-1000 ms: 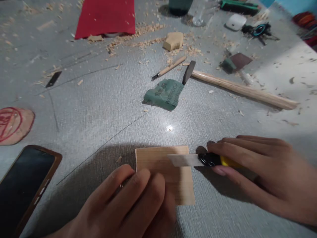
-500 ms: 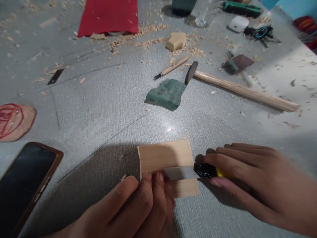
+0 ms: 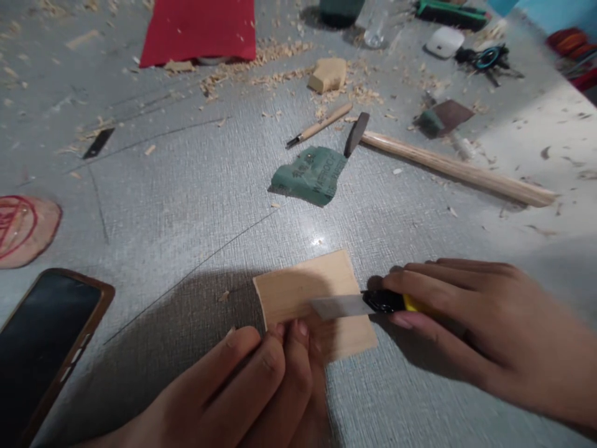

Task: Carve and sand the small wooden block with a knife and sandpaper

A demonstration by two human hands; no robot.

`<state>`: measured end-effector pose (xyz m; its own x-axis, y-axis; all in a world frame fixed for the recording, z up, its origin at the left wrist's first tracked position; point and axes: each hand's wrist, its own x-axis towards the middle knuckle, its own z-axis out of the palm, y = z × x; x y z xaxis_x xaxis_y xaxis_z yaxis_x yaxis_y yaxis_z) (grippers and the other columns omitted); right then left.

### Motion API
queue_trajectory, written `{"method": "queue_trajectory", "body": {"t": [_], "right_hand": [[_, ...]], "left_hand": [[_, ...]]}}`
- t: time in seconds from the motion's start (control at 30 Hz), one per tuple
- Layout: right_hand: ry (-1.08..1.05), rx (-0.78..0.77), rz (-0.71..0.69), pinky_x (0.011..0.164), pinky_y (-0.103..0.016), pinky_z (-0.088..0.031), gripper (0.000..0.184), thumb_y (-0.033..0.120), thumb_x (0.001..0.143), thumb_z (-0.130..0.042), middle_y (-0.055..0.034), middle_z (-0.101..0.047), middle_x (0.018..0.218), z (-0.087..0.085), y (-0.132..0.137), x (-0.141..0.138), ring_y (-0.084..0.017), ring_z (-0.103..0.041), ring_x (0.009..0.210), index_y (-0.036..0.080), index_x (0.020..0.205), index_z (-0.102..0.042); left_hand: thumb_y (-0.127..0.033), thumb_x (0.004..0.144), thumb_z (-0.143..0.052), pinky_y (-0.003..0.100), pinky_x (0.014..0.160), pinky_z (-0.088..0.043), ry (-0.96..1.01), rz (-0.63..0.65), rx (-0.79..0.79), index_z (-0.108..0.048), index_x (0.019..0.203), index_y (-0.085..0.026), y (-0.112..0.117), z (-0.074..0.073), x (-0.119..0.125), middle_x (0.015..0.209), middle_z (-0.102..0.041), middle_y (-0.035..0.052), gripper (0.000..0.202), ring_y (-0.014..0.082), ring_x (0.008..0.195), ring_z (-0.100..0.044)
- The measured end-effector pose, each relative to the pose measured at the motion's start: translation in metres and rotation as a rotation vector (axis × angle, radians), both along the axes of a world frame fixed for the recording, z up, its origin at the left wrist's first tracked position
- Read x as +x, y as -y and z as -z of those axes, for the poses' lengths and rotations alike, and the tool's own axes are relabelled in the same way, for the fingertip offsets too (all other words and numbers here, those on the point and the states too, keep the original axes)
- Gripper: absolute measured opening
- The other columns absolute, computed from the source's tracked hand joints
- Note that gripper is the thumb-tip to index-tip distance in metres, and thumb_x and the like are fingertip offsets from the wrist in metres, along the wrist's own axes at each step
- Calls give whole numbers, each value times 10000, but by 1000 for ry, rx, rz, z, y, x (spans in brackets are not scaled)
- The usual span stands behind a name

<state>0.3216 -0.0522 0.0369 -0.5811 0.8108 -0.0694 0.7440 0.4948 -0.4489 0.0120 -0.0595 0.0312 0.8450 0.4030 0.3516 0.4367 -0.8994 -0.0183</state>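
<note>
A thin, pale wooden board (image 3: 298, 289) lies tilted on the grey table in front of me. Its lower left edge is gripped by my left hand (image 3: 252, 386), whose fingers are bent together and hide that part of the wood. My right hand (image 3: 480, 330) is closed round the black and yellow handle of a utility knife (image 3: 385, 301). The knife's wide blade points left across the board's face, lying over the wood; whether it touches the surface I cannot tell.
Beyond the board lie a torn piece of green sandpaper (image 3: 310, 174), a hammer (image 3: 452, 165), a carving chisel (image 3: 319, 126) and a wood block (image 3: 328, 75) among shavings. A phone (image 3: 51, 336) rests at left, below a reddish marked disc (image 3: 28, 230). Red sheet (image 3: 198, 31) at the back.
The knife and my right hand have shifted slightly up. The board has turned a little, its right end now slanting more. My left hand keeps its grip.
</note>
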Motion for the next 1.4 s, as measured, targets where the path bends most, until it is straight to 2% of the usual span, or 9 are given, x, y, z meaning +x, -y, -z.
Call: {"method": "queue_trajectory", "body": {"t": [0.13,0.27,0.43,0.6,0.8,1.0,1.13,1.23,1.4], "right_hand": [[41,39,8,503,-352,-489,280,429,1083,-459,-28,-731,766,-2,-5,-2,-223,-680,580,265,1054,-684],[119,131,73,562,-392,-534,338,488,1096,-419,-61,-786,905,0,-13,5,-262,-733,685,277,1114,-682],[127,78,90,591,-415,-529,318,464,1091,-435,-73,-759,881,0,-22,11,-284,-722,701,261,1122,-678],[75,58,31,587,-397,-512,273,400,1091,-449,-63,-728,838,-2,-16,6,-258,-697,677,245,1101,-673],[18,22,-32,592,-362,-512,250,377,1088,-480,-60,-740,865,-4,-7,2,-230,-684,670,232,1154,-674],[46,45,-3,563,-351,-505,262,394,1097,-480,-53,-729,816,-5,-12,2,-223,-686,651,223,1118,-677],[79,78,48,627,-383,-547,269,428,1094,-474,-74,-770,940,-2,-14,6,-256,-729,747,250,1173,-659],[123,86,84,683,-417,-571,256,414,1098,-457,-88,-783,1046,-1,-14,9,-273,-746,805,265,1192,-643],[117,79,80,660,-415,-562,246,386,1094,-456,-88,-774,1002,-3,-17,7,-273,-740,772,250,1160,-650]], "left_hand": [[-162,1058,-526,295,767,-598,-48,33,106,-736,1245,-130,0,1,-1,1195,-784,28,283,152,970,-698],[-113,1048,-468,288,733,-594,-34,57,73,-730,1253,-90,0,2,1,1180,-791,50,334,153,917,-708],[-63,1045,-403,303,746,-607,-16,59,8,-719,1269,-51,-4,0,5,1193,-788,80,388,162,869,-717],[-116,1066,-496,336,886,-607,66,-28,-124,-763,1166,-167,-3,3,10,1073,-774,-7,290,167,976,-703],[-145,1089,-455,354,1066,-548,65,-26,-116,-734,1252,-216,-6,8,6,1310,-733,-6,331,190,1279,-644],[-132,1051,-515,329,1004,-583,-12,8,-17,-680,1376,-133,-7,11,2,1358,-717,36,365,196,1255,-645],[-89,1050,-440,336,954,-596,-32,18,38,-685,1362,-98,-4,10,4,1337,-733,68,396,203,1194,-677],[-79,1059,-392,348,983,-588,-17,-4,27,-684,1358,-81,-5,8,5,1307,-747,77,417,213,1201,-685],[-118,1051,-474,372,1006,-590,35,33,-7,-712,1311,-90,-11,8,7,1229,-770,64,354,228,1172,-695]]}}
